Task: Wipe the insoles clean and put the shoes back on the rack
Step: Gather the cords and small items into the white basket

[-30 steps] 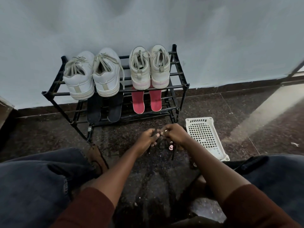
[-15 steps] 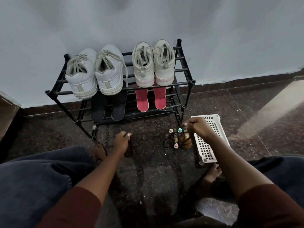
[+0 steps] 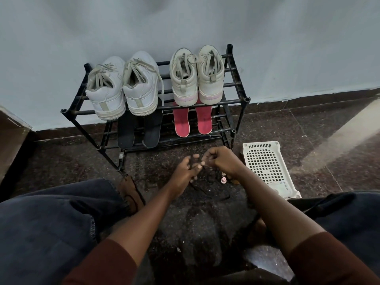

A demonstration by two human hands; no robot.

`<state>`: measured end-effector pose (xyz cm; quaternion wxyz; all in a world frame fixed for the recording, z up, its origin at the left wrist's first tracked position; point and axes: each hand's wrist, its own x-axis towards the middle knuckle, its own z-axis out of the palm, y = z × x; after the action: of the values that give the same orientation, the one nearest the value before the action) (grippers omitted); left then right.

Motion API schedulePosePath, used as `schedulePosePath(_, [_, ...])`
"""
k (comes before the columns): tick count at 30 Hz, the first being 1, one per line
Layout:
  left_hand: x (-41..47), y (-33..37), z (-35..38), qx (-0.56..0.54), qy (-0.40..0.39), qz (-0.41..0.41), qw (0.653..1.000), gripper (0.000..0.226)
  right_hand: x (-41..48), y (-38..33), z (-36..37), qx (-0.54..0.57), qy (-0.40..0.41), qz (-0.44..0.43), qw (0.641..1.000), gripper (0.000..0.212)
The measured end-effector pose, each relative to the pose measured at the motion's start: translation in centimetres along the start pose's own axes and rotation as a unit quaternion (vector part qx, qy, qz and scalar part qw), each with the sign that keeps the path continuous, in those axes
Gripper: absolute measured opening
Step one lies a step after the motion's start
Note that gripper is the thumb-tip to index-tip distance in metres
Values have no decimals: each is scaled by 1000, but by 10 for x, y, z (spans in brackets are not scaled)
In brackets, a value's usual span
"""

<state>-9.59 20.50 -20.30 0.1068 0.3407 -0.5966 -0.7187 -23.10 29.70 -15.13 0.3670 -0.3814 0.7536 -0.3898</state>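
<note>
Nearest are the person's knees in dark denim (image 3: 47, 229) and two maroon sleeves (image 3: 327, 262), with both forearms reaching forward over the dark speckled floor (image 3: 197, 223). A bare foot (image 3: 129, 190) rests on the floor just left of the left forearm.

The hands meet low in front of the rack. The right hand (image 3: 223, 161) has its fingers curled and pinches a thin dark strand (image 3: 191, 162). The left hand (image 3: 185, 171) touches the same strand with its fingers partly stretched out; whether it grips it I cannot tell. Under the right wrist stands a small bottle with a pink cap (image 3: 223, 179), and to the right of it a white perforated basket (image 3: 261, 144) lies on the floor.

Beyond the hands, the black rack (image 3: 230, 102) stands against the pale wall (image 3: 185, 21). On its lower tier lie a pair of black insoles (image 3: 126, 132) on the left and a pair of red insoles (image 3: 182, 124) on the right. On the top tier, heels outward, sit a pair of white shoes (image 3: 107, 93) on the left and a pair of cream shoes (image 3: 184, 79) on the right
</note>
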Motion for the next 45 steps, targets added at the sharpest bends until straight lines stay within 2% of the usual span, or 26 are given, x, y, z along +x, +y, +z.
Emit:
schedulePosePath(2, [-2,0,4,33,-6,5,999,27,0,2,3,14,-2,9,1000,13])
schedulePosePath(6, [0,-2,-4,103,32,11,994,21,-2,13,1,34,-8,33,999,9])
schedulePosePath(9, [2,-7,-18,154,86,13,984,17,-2,22,-3,49,7,60,997,10])
schedulePosePath(13, [5,-19,-41,167,144,-14,975,14,-1,34,-13,53,28,80,995,14])
schedulePosePath(16, [8,-26,-65,211,205,-26,955,10,0,41,-20,55,43,86,994,16])
schedulePosePath(21, [9,-36,-98,203,319,-59,924,20,-1,47,-29,53,63,90,993,12])
schedulePosePath(23, [10,-38,-105,178,335,-72,922,22,-2,47,-32,53,66,88,992,12])
schedulePosePath(30, [6,-38,-117,234,376,-106,890,18,-6,46,-40,16,95,100,990,13])
schedulePosePath(33, [5,-37,-118,203,384,-120,893,22,-7,49,-42,26,119,120,985,16])
schedulePosePath(38, [3,-32,-105,130,334,-85,929,36,-4,46,-44,22,214,129,968,21])
schedulePosePath(42, [3,-14,-83,-46,307,-76,948,31,-4,30,-41,-44,217,87,971,22])
schedulePosePath(45, [3,4,-64,-206,221,-72,950,23,-3,18,-28,-11,176,92,980,25])
